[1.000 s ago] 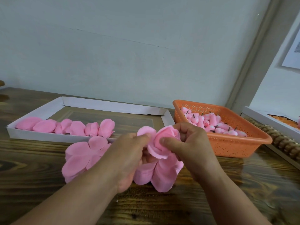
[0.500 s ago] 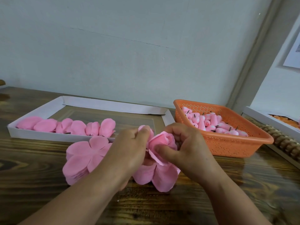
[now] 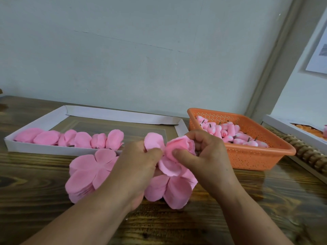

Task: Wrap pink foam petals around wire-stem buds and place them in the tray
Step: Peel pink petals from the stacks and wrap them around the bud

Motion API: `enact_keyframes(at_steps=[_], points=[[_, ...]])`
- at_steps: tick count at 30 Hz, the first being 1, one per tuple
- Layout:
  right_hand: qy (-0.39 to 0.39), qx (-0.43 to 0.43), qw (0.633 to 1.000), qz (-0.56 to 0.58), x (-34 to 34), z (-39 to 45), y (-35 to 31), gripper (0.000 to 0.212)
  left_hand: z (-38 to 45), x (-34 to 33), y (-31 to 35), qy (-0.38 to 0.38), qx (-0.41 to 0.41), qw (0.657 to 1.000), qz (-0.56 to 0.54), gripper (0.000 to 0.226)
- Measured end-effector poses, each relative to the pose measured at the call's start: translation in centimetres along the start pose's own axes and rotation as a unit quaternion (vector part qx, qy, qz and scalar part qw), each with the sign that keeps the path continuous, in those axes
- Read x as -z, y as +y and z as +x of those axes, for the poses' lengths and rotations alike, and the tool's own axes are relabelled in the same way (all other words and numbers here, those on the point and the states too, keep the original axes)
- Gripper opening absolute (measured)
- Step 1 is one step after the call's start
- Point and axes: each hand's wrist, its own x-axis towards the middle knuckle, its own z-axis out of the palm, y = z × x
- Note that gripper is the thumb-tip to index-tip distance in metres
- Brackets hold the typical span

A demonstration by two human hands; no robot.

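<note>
The step in hand looks like the wrapping itself: a pink foam petal is being folded round the bud at the heart of a half-made rose (image 3: 178, 149), held above the desk (image 3: 265, 200) between both hands. To do it well, the petal probably wants to be drawn snug against the layer beneath with its base pinched low, near where the wire stem must sit — the stem itself is hidden by the fingers. Pressing too hard would likely crease the soft foam, so a light, rolling pressure seems best, turning the rose a little for each petal so the overlaps stay even.

The left hand (image 3: 139, 161) comes in from below left, wrist low, its grip pinching a loose upright petal (image 3: 153, 141) beside the rose. The right hand (image 3: 207, 156) arches over from the right, fingers curled behind the bloom and the thumb (image 3: 180, 153) pressing the front petal flat — its grip grasps the rose. Both forearms angle inward, meeting just above a stack of petal cut-outs (image 3: 88, 170) lying on the desk, with more petals spread under the hands.

The white tray (image 3: 58, 149) lies just behind the stack, with a row of finished pink pieces (image 3: 74, 138) along its near side and much of its floor bare. The orange basket (image 3: 247, 156) of unwrapped buds (image 3: 228, 131) stands at the right, close by the right hand.
</note>
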Motion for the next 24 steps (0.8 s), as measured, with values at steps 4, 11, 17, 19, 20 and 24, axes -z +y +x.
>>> enact_keyframes(at_steps=[4, 11, 17, 19, 20, 24], points=[[0.005, 0.006, 1.000, 0.004, -0.30, -0.11, -0.02, 0.014, -0.12, -0.40, -0.12, 0.050, -0.009, 0.999, -0.011, 0.020], [0.000, 0.027, 1.000, -0.013, -0.71, -0.37, -0.25, 0.014, 0.26, -0.39, -0.38, 0.107, -0.024, 0.994, 0.022, 0.010], [0.004, 0.025, 1.000, -0.016, -0.68, -0.32, -0.30, 0.012, -0.10, -0.55, -0.36, 0.077, -0.040, 0.996, 0.013, 0.023], [0.007, 0.028, 1.000, -0.010, -0.63, -0.30, -0.29, 0.013, -0.11, -0.50, -0.40, 0.068, -0.047, 0.997, 0.014, 0.019], [0.007, 0.032, 0.999, -0.012, -0.64, -0.30, -0.27, 0.014, -0.03, -0.48, -0.45, 0.068, -0.047, 0.996, 0.015, 0.016], [0.002, 0.044, 0.999, -0.014, -0.69, -0.41, -0.19, 0.016, 0.23, -0.49, -0.63, 0.096, -0.041, 0.994, 0.016, 0.005]])
